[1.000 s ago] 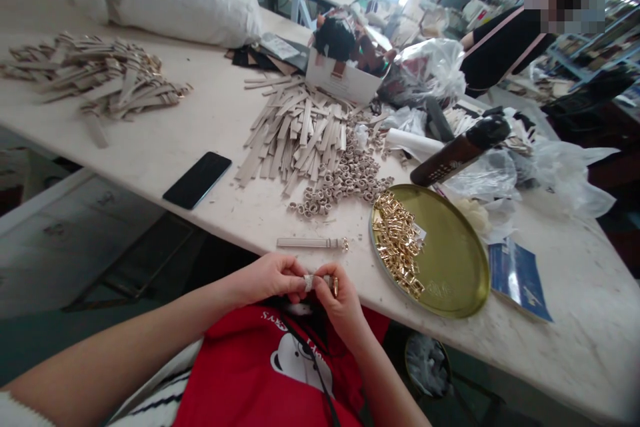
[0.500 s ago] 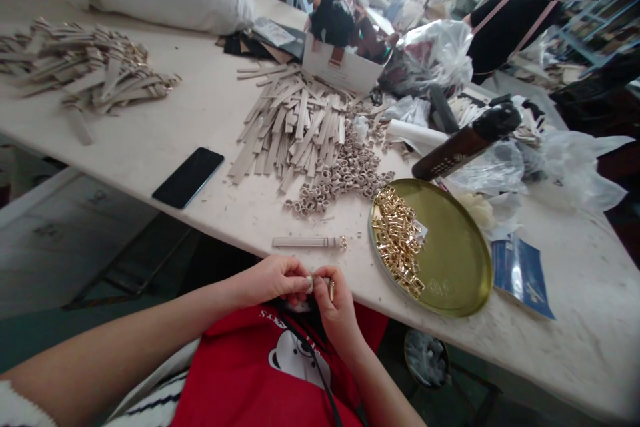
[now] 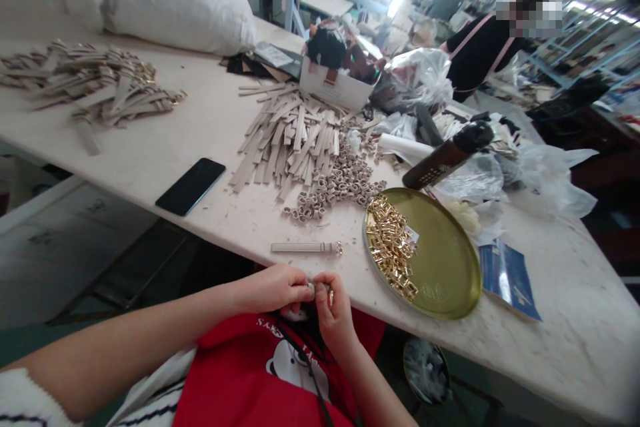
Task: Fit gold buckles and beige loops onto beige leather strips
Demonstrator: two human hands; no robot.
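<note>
1. Gold-coloured metal piece (image 3: 331, 296) is showing in the right hand's (image 3: 338, 321) curled fingers, off the pale table's (image 3: 500, 350) near edge.
2. Left hand (image 3: 285, 287) is pinching a small pale piece (image 3: 311, 287) against the right fingertips; I'm not telling whether both pieces are joining.
3. I'm judging this step as fine fingertip work; the next move is calling for steady, matched pinches.
4. Beige flat strap (image 3: 303, 248) is lying just beyond.

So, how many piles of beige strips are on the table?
2: the left pile near the white sack, and the middle pile beside the small loops. Others could be hidden.
</note>
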